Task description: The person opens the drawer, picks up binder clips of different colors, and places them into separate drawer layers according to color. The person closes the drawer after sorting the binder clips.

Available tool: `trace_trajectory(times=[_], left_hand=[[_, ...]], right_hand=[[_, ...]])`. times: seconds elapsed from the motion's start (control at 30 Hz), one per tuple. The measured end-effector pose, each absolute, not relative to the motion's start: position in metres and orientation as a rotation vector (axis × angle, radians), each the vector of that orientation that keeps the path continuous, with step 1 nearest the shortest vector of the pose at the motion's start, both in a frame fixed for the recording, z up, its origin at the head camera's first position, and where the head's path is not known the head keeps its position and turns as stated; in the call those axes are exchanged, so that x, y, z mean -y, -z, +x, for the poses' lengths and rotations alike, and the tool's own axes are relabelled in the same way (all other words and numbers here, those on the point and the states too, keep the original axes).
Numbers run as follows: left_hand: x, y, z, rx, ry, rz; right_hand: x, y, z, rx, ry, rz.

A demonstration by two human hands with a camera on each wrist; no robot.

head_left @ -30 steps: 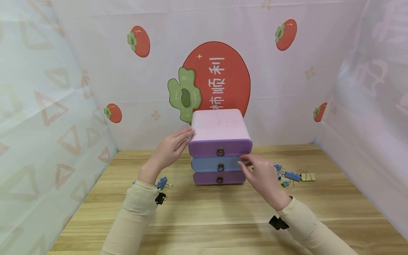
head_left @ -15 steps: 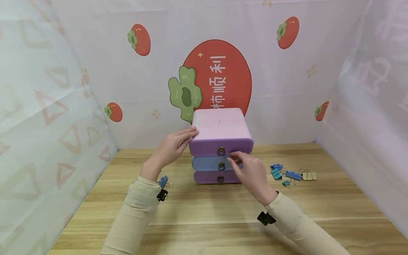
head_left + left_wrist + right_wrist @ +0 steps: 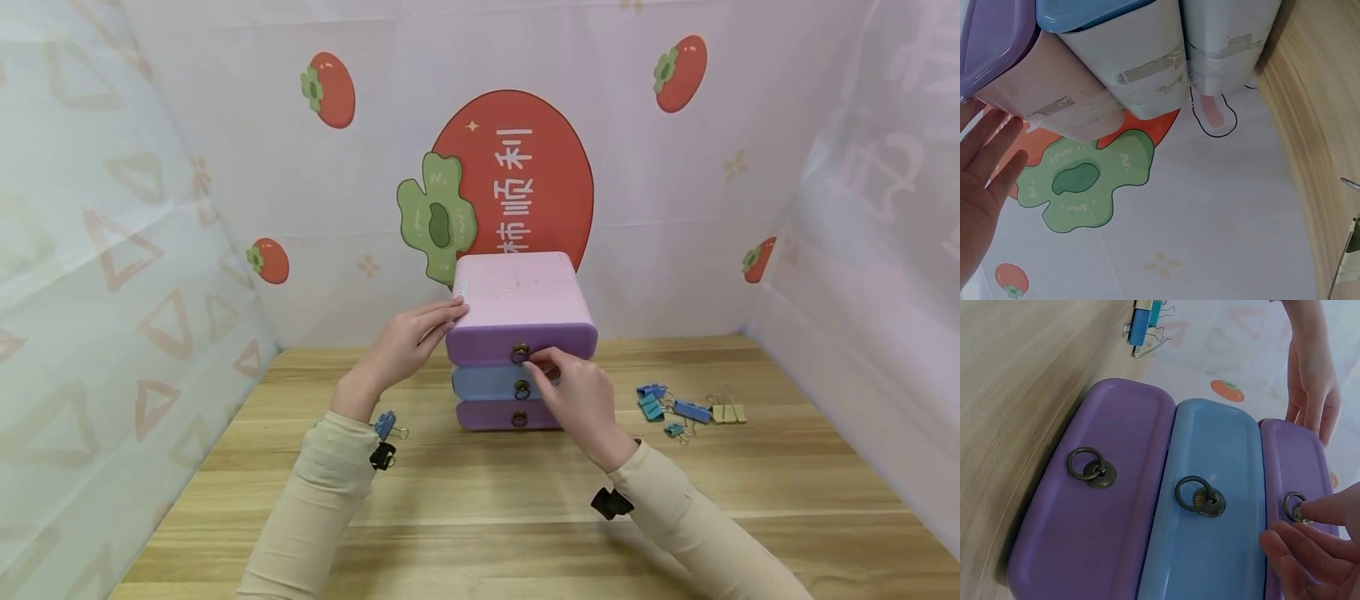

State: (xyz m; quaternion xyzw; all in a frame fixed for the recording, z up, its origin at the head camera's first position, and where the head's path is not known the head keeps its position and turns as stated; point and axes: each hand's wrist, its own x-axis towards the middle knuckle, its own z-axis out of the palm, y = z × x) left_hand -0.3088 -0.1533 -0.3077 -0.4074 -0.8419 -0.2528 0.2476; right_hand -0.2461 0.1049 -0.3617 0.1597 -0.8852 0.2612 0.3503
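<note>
Pink cabinet top (image 3: 517,290), purple and blue drawers (image 3: 486,382)

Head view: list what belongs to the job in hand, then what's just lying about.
Likely part of the job:
three-drawer unit, with the left hand at its upper edge
topmost ring pull, with the right hand at it

Apparently just lying about:
blue, teal and yellow binder clips, right of the unit
blue clip, left of it

Bright head view, both wrist views dimmer.
</note>
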Motion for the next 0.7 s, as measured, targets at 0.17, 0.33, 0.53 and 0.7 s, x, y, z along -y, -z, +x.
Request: trace_trajectory(times=[0.17, 0.33, 0.53, 0.7], left_hand=[[0.1529, 0.3075, -0.3087, 2.297, 0.689, -1.109], [0.1524, 0.3067, -0.3081, 2.277, 0.698, -1.118], [0.1522, 0.3066, -0.3075, 2.271, 0.692, -1.116], [0.1520, 0.3068, -0.3076, 2.268, 0.693, -1.116]], right_hand=[[-0.1029, 0.3612, -0.2513, 2.263, -0.698, 0.378], [-0.1013, 0.3605, -0.2558, 2.243, -0.733, 0.345], [-0.0989, 0.3586, -0.2561, 2.244, -0.759, 0.327], [-0.0958, 0.3584, -0.2559, 2.224, -0.770, 0.326]])
